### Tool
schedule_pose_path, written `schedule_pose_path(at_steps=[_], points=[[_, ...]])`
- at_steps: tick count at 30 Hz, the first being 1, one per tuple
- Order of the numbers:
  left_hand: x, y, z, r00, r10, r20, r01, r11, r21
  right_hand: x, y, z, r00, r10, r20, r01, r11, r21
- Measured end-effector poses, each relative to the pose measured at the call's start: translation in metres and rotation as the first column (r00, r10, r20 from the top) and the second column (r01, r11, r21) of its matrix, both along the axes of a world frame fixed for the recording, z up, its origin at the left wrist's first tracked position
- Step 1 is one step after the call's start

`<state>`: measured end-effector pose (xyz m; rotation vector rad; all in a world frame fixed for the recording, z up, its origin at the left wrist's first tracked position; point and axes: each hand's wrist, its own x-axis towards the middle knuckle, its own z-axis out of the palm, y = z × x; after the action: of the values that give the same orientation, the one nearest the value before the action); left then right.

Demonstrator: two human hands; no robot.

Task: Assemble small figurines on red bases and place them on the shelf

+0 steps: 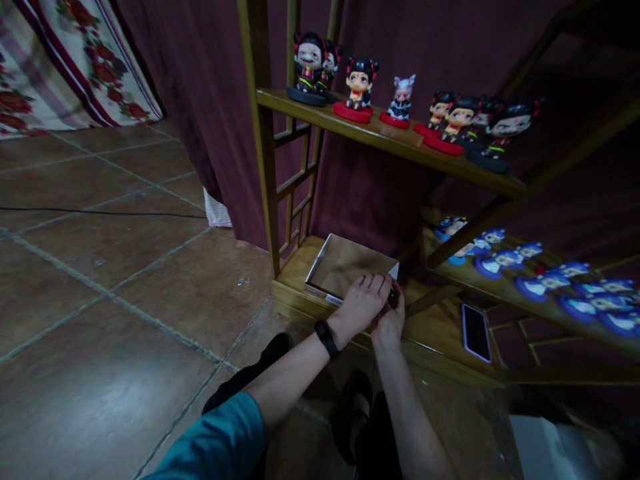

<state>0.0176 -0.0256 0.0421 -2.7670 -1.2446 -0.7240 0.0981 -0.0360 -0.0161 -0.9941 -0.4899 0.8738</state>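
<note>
Figurines [358,83] line the upper shelf [381,137]; a phone [475,332] lies below. At a box's [339,257] right edge, the right hand [391,321] grips a dark object [393,294]; the left hand [364,298], hold unclear, mostly covers it.

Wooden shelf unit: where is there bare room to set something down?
The lower shelf shows bare wood between the right hand and the phone, and a narrow strip between the open box and the lattice side frame. It is crowded on the side shelf of blue-based figurines and at the right-hand end of the upper shelf.
</note>
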Motion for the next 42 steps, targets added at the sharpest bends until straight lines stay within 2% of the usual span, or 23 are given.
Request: schedule_pose_path(at_steps=[5,7,9,10,12,14,16,18,21,27,30,42], points=[[-0.001,0.002,-0.003,0.997,-0.004,0.083,0.011,0.996,-0.089,0.001,0.000,0.000,0.999,-0.022,0.044,0.023,0.999,-0.034],[-0.001,0.007,-0.007,0.978,0.035,0.205,0.006,0.980,-0.197,0.002,0.001,-0.001,0.997,-0.035,0.071,0.039,0.997,-0.060],[0.000,0.014,-0.014,0.915,0.122,0.385,0.022,0.937,-0.350,0.004,0.002,-0.002,0.993,-0.042,0.113,0.050,0.996,-0.069],[0.001,0.019,-0.017,0.858,0.181,0.481,0.052,0.901,-0.431,0.004,0.003,-0.002,0.991,-0.038,0.131,0.047,0.996,-0.069],[0.003,0.027,-0.024,0.700,0.283,0.655,0.189,0.811,-0.553,0.005,0.004,-0.002,0.991,-0.009,0.136,0.019,0.997,-0.079],[0.003,0.034,-0.029,0.531,0.403,0.745,0.352,0.695,-0.627,0.006,0.005,-0.001,0.993,0.028,0.113,-0.016,0.994,-0.106],[0.002,0.037,-0.031,0.385,0.529,0.757,0.489,0.578,-0.653,0.006,0.005,0.000,0.995,0.051,0.083,-0.039,0.990,-0.135],[0.001,0.037,-0.032,0.278,0.633,0.723,0.598,0.474,-0.646,0.007,0.005,0.002,0.996,0.064,0.058,-0.054,0.986,-0.157],[-0.001,0.037,-0.034,0.188,0.734,0.653,0.678,0.384,-0.627,0.009,0.005,0.003,0.995,0.090,0.044,-0.081,0.982,-0.171],[-0.003,0.039,-0.034,0.136,0.801,0.583,0.742,0.307,-0.596,0.011,0.004,0.009,0.996,0.088,0.032,-0.081,0.982,-0.171],[-0.006,0.039,-0.031,0.120,0.828,0.547,0.741,0.293,-0.605,0.011,0.004,0.012,0.996,0.084,0.024,-0.079,0.981,-0.175],[-0.009,0.039,-0.029,0.144,0.843,0.519,0.725,0.268,-0.635,0.012,0.006,0.010,0.995,0.084,-0.048,-0.091,0.980,-0.175]])
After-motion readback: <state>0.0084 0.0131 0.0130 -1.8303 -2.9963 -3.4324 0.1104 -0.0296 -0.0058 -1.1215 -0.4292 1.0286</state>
